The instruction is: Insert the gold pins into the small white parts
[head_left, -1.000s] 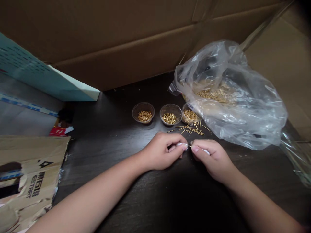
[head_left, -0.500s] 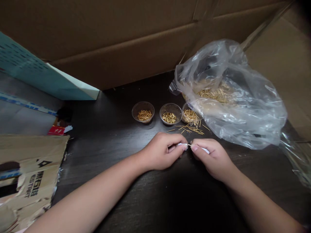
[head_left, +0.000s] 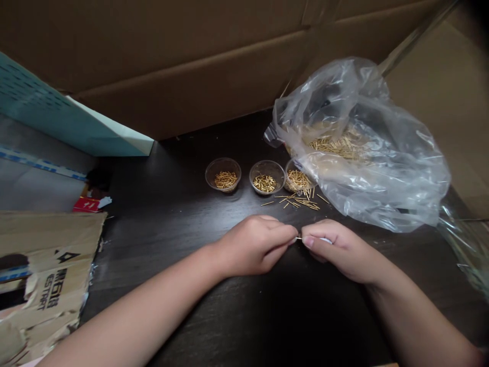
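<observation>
Cardboard sheeting (head_left: 171, 66) stands up behind a dark wooden bench (head_left: 160, 214), and from where I'm standing the action sits right at its middle. The person's forearms come in from the near edge, and the two hands almost meet just below a row of three clear plastic cups (head_left: 267, 177). The left hand (head_left: 254, 247) has its fingers curled in, with thumb and forefinger pressed together at the tips. The right hand (head_left: 336, 250) pinches a thin gold-coloured pin (head_left: 299, 238) between thumb and forefinger, and a short length of it shows in the narrow gap between the hands. It runs toward the left fingertips, though I can't tell whether they grip it. A scrap of white material (head_left: 325, 240) peeks out of the right hand, too small to identify.

Each cup holds a small heap of similar pins. Loose pins (head_left: 296, 200) lie scattered on the bench just in front of the rightmost cup, and a crumpled clear plastic bag (head_left: 382, 188) slumps beside it, with a large mass of pins (head_left: 336, 148) inside. Over on the left, a torn piece of printed cardboard (head_left: 42, 275) lies at the bench's edge, below a teal board (head_left: 57, 122).
</observation>
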Available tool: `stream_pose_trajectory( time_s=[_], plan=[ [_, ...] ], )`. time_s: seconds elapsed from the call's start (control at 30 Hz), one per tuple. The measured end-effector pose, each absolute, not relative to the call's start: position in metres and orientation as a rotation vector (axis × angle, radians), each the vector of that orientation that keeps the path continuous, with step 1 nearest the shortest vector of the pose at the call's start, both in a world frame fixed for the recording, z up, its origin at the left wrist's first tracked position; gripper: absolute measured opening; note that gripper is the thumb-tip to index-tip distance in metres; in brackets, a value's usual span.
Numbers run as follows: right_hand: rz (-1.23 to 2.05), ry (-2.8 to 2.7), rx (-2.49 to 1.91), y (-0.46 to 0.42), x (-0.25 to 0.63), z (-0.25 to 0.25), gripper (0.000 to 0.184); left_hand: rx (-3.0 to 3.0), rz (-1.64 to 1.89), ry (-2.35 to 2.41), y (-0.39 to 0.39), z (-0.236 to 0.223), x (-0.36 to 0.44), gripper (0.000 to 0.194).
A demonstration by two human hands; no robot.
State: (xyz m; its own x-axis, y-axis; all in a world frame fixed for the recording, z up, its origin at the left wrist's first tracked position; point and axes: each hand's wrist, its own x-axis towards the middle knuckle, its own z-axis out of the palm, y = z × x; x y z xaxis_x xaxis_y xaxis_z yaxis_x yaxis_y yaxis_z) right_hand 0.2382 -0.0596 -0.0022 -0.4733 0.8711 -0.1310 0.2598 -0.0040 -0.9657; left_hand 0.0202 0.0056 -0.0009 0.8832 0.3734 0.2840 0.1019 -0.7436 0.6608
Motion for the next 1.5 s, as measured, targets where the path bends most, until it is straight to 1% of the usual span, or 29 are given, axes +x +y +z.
stream_pose_trajectory(
  time_s=[0.1, 0.3, 0.5, 0.73, 0.83, 0.97, 1.2, 1.33, 1.5],
  plan=[
    [1.606, -1.744, -1.137, -0.061, 0.242, -0.002, 0.052, 2.353, 0.471, 0.312, 0.005, 0.003, 0.020, 0.019],
    [1.631, -1.785, -1.157, -0.061, 0.242, -0.001, 0.051, 2.137, 0.328, 0.365, 0.008, 0.007, 0.018, 0.014],
    [1.518, -1.903, -1.213, -0.063, 0.240, 0.000, 0.050, 2.277, 0.345, 0.332, 0.006, 0.005, 0.018, 0.019],
    [1.350, -2.045, -1.207, -0.067, 0.238, -0.001, 0.045, 2.021, 0.194, 0.381, 0.011, 0.012, 0.017, 0.014],
    [1.341, -2.055, -1.226, -0.069, 0.239, -0.001, 0.045, 2.193, 0.276, 0.334, 0.007, 0.010, 0.017, 0.017],
    [1.417, -1.999, -1.246, -0.070, 0.240, -0.001, 0.047, 2.438, 0.424, 0.293, -0.002, 0.007, 0.017, 0.020],
    [1.587, -1.706, -1.140, -0.065, 0.237, 0.000, 0.054, 2.149, 0.533, 0.440, 0.000, 0.009, 0.019, 0.017],
    [1.654, -1.592, -1.115, -0.068, 0.237, -0.004, 0.053, 1.998, 0.567, 0.473, -0.002, 0.009, 0.021, 0.015],
    [1.705, -1.400, -1.079, -0.072, 0.236, -0.013, 0.051, 1.958, 0.555, 0.506, -0.003, 0.008, 0.022, 0.016]
  ],
)
